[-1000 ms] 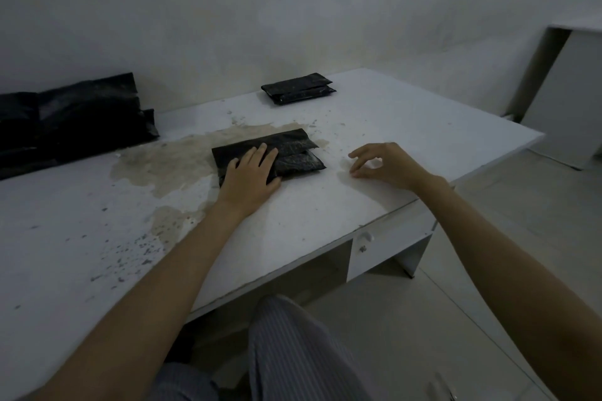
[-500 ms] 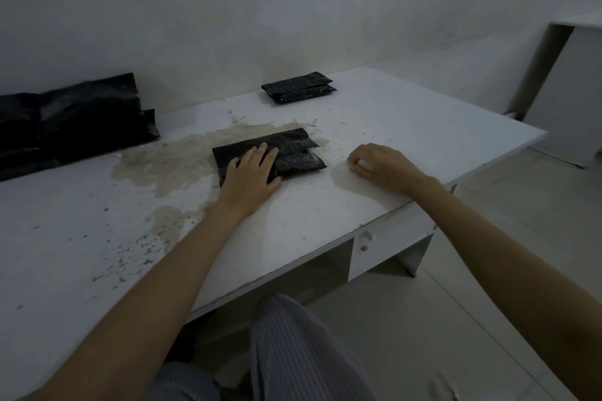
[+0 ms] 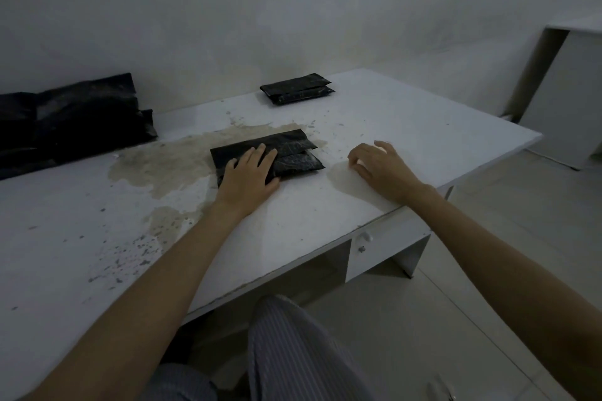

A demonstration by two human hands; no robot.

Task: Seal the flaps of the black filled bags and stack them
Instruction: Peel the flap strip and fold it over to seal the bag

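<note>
Fingers (image 3: pixel 257 158) of the left hand (image 3: pixel 249 174) lie straight and flat, pressing down on the near left part of the black filled bag (image 3: pixel 293 153) in the middle of the counter (image 3: pixel 407 140); those of the right hand (image 3: pixel 379 164) are loosely curled, tips touching the bare counter just to the right of that bag, grasping nothing. By size, the white counter comes first, its top marked with a broad brownish stain (image 3: pixel 169 166) that runs under and to the left of the bag, with dark specks scattered nearer the person. A heap of black bags (image 3: pixel 75 120) sits well to the left of the pressed bag, against the wall (image 3: pixel 293 10). The pressed bag lies flat, its flap folded across the top with a glossy strip showing along the right side. Beyond it, near the counter's far edge, a small stack of sealed bags (image 3: pixel 298 89) rests, well apart from both hands. Under the counter's front edge, to the right of the bag, a small drawer (image 3: pixel 381 244) with a knob shows, and striped trousers (image 3: pixel 293 352) fill the bottom of the view.
</note>
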